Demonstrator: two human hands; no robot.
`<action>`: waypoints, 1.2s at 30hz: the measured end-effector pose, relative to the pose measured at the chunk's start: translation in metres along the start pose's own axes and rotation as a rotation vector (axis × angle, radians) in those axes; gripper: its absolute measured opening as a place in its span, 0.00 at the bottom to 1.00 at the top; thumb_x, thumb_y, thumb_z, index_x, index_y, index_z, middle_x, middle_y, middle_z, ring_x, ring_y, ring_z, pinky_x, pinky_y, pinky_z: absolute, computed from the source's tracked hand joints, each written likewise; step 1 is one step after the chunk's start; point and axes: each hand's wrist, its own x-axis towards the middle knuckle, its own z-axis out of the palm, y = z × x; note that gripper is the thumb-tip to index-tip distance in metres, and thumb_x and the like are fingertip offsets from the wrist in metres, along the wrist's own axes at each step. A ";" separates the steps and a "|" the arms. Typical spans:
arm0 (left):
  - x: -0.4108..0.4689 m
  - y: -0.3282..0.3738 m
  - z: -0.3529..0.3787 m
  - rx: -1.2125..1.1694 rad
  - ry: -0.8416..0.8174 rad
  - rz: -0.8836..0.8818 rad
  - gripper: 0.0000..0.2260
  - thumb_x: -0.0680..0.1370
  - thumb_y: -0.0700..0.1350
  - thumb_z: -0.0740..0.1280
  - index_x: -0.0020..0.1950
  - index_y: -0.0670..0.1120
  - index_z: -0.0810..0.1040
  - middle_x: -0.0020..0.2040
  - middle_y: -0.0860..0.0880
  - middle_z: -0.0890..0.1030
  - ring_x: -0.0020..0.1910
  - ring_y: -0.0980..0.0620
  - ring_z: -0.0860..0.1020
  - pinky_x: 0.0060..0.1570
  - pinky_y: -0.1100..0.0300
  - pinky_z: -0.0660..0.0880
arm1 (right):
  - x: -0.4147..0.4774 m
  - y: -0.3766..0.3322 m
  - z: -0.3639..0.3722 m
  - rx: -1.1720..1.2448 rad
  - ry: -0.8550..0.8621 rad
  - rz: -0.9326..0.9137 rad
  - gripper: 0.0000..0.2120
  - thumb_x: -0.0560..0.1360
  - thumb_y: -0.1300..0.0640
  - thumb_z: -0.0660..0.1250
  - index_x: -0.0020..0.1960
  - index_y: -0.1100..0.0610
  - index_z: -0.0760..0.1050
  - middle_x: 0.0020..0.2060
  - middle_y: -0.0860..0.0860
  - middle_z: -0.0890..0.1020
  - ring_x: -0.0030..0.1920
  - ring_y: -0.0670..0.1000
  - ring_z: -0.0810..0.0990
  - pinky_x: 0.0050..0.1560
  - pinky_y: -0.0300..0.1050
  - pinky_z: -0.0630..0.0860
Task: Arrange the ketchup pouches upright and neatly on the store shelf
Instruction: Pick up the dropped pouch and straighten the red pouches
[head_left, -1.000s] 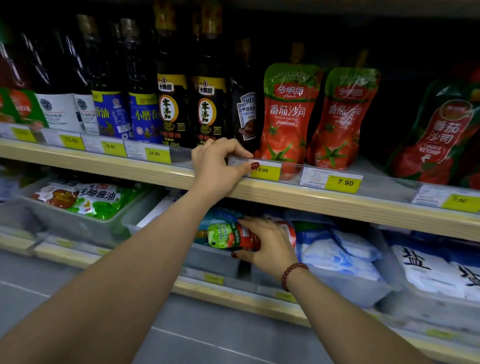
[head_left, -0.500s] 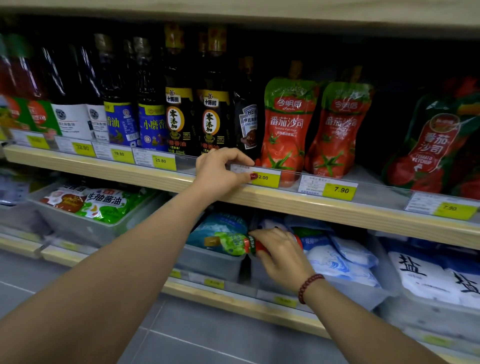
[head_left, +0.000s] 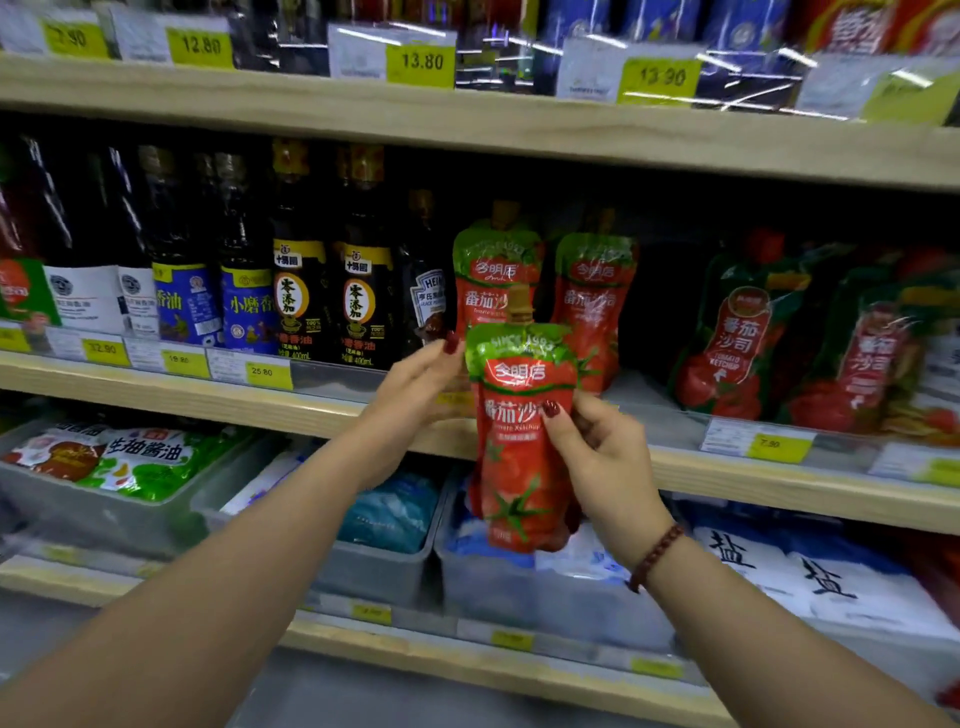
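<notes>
In front of the middle shelf (head_left: 208, 397), a ketchup pouch (head_left: 519, 467) hangs in the air, spout up and label facing out, not yet set down. The right hand (head_left: 602, 467) grips it at the waist, thumb across the front and the other fingers curled behind, which keeps the soft body from folding. The left hand (head_left: 415, 384) has its fingers (head_left: 441, 353) nearly straight at the pouch's upper left edge, likely steadying the top, though blur hides whether they actually touch it. Just behind, two matching pouches (head_left: 496, 270) stand upright on the shelf beside the dark bottles (head_left: 358, 291). I judge the held one is bound for that row. Further right, darker ketchup packs (head_left: 737, 338) lean and seem to need straightening.
</notes>
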 end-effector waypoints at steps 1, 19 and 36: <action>-0.001 -0.002 0.004 -0.003 -0.021 0.007 0.16 0.66 0.65 0.69 0.49 0.58 0.81 0.48 0.58 0.83 0.49 0.58 0.81 0.45 0.63 0.76 | 0.005 -0.006 -0.003 0.048 0.016 0.014 0.10 0.77 0.63 0.61 0.47 0.52 0.78 0.39 0.44 0.85 0.43 0.43 0.82 0.43 0.38 0.78; 0.029 0.014 0.049 -0.029 -0.044 -0.004 0.18 0.68 0.34 0.73 0.53 0.50 0.78 0.47 0.50 0.85 0.47 0.51 0.83 0.37 0.61 0.79 | 0.047 -0.023 -0.108 -0.930 0.020 -0.168 0.18 0.71 0.49 0.69 0.60 0.53 0.75 0.54 0.49 0.80 0.55 0.49 0.77 0.56 0.48 0.74; 0.090 0.019 0.085 0.080 0.068 0.021 0.20 0.69 0.37 0.74 0.58 0.48 0.74 0.48 0.48 0.83 0.44 0.53 0.83 0.39 0.60 0.79 | 0.025 0.043 -0.135 -1.159 0.242 -0.268 0.14 0.73 0.45 0.65 0.34 0.53 0.74 0.28 0.46 0.76 0.33 0.50 0.70 0.40 0.43 0.58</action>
